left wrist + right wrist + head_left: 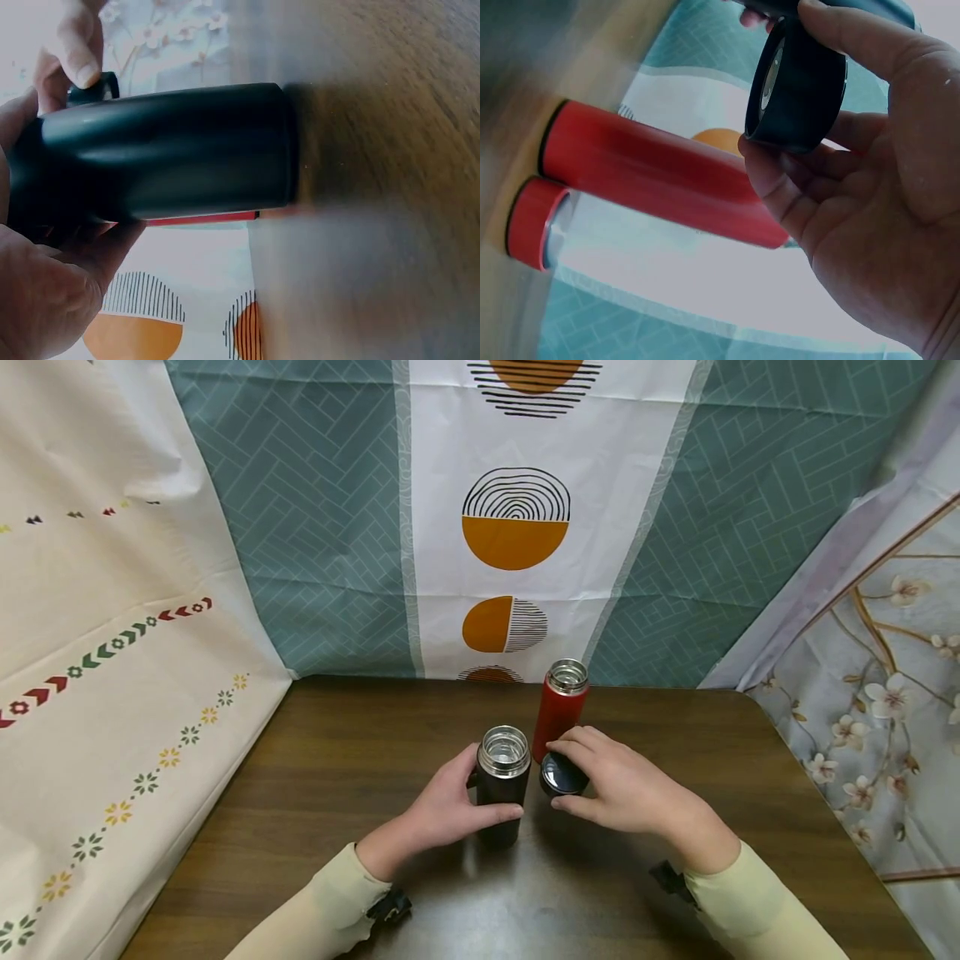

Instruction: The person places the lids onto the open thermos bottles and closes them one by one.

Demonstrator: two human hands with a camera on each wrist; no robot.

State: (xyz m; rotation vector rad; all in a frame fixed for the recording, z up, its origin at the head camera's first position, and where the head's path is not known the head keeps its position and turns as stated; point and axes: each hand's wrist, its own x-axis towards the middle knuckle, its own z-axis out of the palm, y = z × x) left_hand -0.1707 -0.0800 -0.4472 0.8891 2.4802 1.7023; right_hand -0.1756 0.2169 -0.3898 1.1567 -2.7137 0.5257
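Note:
My left hand [455,806] grips a black thermos bottle [501,792] round its side, thumb across the front. The bottle is upright and uncapped, with its steel mouth facing up; in the left wrist view its base is right at the wooden table. Just right of that mouth, my right hand [621,781] holds the black lid [799,86] between thumb and fingers. In the right wrist view the lid's hollow underside shows in part. Close behind the lid stands a red thermos bottle [558,714], also uncapped, its lower part hidden by the right hand in the head view.
A red lid [536,223] lies on the table beside the red bottle's base, hidden in the head view. The wooden table [360,735] ends at a patterned cloth [322,527] behind, with more cloth hanging along its left and right sides.

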